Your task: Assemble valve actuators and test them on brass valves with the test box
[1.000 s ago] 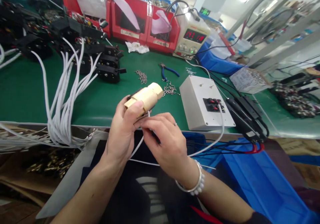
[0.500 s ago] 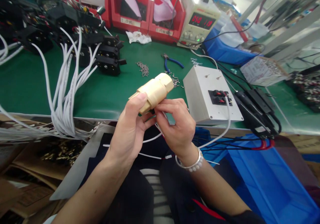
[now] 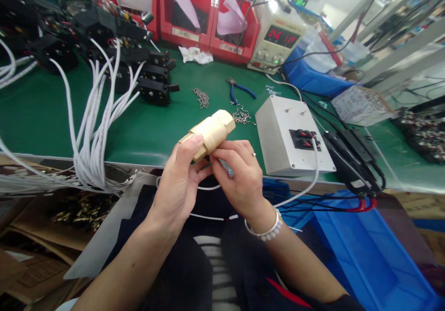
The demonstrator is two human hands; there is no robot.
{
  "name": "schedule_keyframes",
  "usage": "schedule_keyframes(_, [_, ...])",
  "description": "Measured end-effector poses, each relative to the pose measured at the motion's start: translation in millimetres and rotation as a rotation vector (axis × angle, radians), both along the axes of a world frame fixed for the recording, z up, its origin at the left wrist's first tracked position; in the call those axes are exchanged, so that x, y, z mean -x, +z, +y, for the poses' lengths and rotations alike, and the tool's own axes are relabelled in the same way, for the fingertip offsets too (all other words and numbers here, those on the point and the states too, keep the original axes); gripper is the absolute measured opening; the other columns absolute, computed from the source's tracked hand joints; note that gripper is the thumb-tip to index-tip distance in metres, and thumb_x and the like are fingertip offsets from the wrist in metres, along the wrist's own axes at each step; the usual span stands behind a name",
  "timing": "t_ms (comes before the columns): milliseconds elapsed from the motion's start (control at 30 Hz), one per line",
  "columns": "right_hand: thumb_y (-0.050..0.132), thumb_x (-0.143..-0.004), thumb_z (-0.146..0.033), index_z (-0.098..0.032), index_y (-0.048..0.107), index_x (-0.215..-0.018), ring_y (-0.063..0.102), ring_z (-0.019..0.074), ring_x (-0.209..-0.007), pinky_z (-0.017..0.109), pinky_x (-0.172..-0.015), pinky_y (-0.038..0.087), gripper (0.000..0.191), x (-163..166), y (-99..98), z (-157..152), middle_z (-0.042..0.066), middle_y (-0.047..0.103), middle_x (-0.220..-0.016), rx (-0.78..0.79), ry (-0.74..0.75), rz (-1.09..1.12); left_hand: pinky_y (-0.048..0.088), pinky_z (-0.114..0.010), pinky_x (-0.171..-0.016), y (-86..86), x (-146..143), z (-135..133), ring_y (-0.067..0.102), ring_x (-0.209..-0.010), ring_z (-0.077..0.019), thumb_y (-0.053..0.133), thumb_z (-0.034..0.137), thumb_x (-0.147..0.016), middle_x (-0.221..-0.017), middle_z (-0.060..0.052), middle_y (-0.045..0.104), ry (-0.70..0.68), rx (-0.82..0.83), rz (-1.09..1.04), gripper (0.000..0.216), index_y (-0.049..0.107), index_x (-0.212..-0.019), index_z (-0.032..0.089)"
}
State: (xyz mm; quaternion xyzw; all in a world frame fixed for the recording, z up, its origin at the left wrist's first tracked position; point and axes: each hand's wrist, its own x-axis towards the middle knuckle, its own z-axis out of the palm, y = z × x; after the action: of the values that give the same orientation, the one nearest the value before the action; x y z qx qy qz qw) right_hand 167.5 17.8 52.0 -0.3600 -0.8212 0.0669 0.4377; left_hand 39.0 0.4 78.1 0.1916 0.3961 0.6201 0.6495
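Observation:
My left hand (image 3: 179,181) grips a brass valve body (image 3: 212,131) and holds it up over the front edge of the green bench (image 3: 41,111), thumb lying along its side. My right hand (image 3: 239,174), with a bead bracelet at the wrist, has its fingers pinched together at the underside of the valve, where a dark part and a thin white cable (image 3: 208,188) meet it. What the fingers pinch is hidden. The cable loops down across my lap.
A grey switch box (image 3: 278,130) with a white lead stands right of my hands. Blue pliers (image 3: 239,91) and small metal pins (image 3: 201,98) lie behind. A bundle of white cables (image 3: 93,130) hangs over the left edge from black parts. Red bins and a power supply (image 3: 278,40) line the back; a blue bin (image 3: 368,255) sits lower right.
Both hands rose slightly and came closer together. The valve body tipped up, and my right hand shifted from below it to pinch at its underside.

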Motion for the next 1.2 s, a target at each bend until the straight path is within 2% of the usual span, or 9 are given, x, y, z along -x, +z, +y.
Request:
schedule_keyframes(100, [0.061,-0.102,-0.025,-0.017,0.066,-0.112,0.065,0.0181,-0.106,0.033,-0.092,0.054,0.014,-11.9,13.4,14.6,0.008,0.069,-0.113,0.211,0.058,0.016,0.057,-0.028,-0.074,-4.2,6.6,1.8,0.071,-0.096,-0.0219,0.072,0.047,-0.081,-0.118,-0.009,0.073,0.062,0.014,0.014,0.047,0.067,-0.12,0.02])
schedule_keyframes(200, [0.06,-0.101,-0.021,-0.015,0.062,-0.11,0.066,0.0141,-0.086,0.026,-0.079,0.054,0.011,-23.6,23.2,47.8,0.005,0.069,-0.098,0.372,-0.252,0.064,0.059,-0.034,-0.082,-5.6,12.6,3.1,0.074,-0.094,-0.0242,0.073,0.05,-0.08,-0.117,-0.008,0.075,0.097,0.015,0.021,0.051,0.066,-0.123,0.022])
schedule_keyframes(267, [0.06,-0.099,-0.017,-0.013,0.062,-0.106,0.066,0.0161,-0.085,0.028,-0.08,0.053,0.008,-24.8,22.9,72.5,0.007,0.069,-0.095,0.463,-0.474,-0.17,0.059,-0.037,-0.086,-5.2,15.0,3.4,0.075,-0.095,-0.0257,0.073,0.05,-0.079,-0.12,-0.009,0.074,0.104,0.005,0.028,0.053,0.066,-0.124,0.022])
schedule_keyframes(367, [0.058,-0.099,-0.014,-0.007,0.063,-0.111,0.066,0.0241,-0.098,0.034,-0.088,0.052,0.015,-16.0,14.6,99.2,0.015,0.07,-0.105,0.56,-0.571,-0.512,0.059,-0.039,-0.089,-4.9,16.2,2.0,0.076,-0.097,-0.0269,0.073,0.048,-0.08,-0.125,-0.011,0.073,0.103,0.005,0.031,0.055,0.063,-0.127,0.021])
schedule_keyframes(633, [0.049,-0.088,0.004,0.004,0.064,-0.114,0.068,0.0349,-0.101,0.035,-0.077,0.047,0.03,-3.0,16.5,107.3,0.029,0.068,-0.107,0.57,-0.501,-0.778,0.057,-0.032,-0.084,-8.7,17.7,-0.4,0.074,-0.096,-0.0234,0.076,0.049,-0.08,-0.12,-0.013,0.071,0.062,0.054,-0.033,0.063,0.053,-0.129,0.017])
schedule_keyframes(767, [0.058,-0.082,0.003,0.001,0.068,-0.102,0.069,0.0323,-0.091,0.031,-0.066,0.041,0.023,-14.2,20.6,106.7,0.025,0.071,-0.098,0.528,-0.427,-0.825,0.056,-0.032,-0.082,-5.5,18.4,0.7,0.072,-0.096,-0.0238,0.08,0.052,-0.073,-0.128,-0.018,0.067,0.085,0.073,-0.045,0.08,0.05,-0.136,0.013])
schedule_keyframes(867, [0.062,-0.079,-0.002,-0.008,0.07,-0.095,0.068,0.0253,-0.075,0.029,-0.058,0.038,0.019,-20.1,21.5,102.0,0.014,0.072,-0.086,0.498,-0.389,-0.788,0.055,-0.032,-0.081,-3.1,18.4,1.0,0.072,-0.097,-0.0248,0.081,0.052,-0.071,-0.131,-0.02,0.066,0.101,0.062,-0.058,0.085,0.048,-0.138,0.012])
schedule_keyframes(1067, [0.056,-0.098,-0.03,-0.022,0.074,-0.095,0.07,0.0166,-0.073,0.026,-0.065,0.051,0.02,-28.4,28.7,50.9,0.001,0.075,-0.088,0.192,-0.156,-0.244,0.056,-0.031,-0.08,0.4,19.0,-0.8,0.073,-0.094,-0.0244,0.081,0.053,-0.069,-0.124,-0.02,0.071,0.066,0.061,-0.124,0.083,0.053,-0.134,0.011])
schedule_keyframes(1200, [0.059,-0.101,-0.021,-0.02,0.072,-0.1,0.071,0.0124,-0.089,0.02,-0.083,0.055,0.012,-20.8,34.5,10.7,0.0,0.073,-0.099,0.04,-0.075,-0.054,0.059,-0.032,-0.078,5.7,16.2,-6.0,0.076,-0.089,-0.0247,0.078,0.048,-0.076,-0.114,-0.015,0.076,0.05,0.059,-0.182,0.066,0.059,-0.128,0.012])
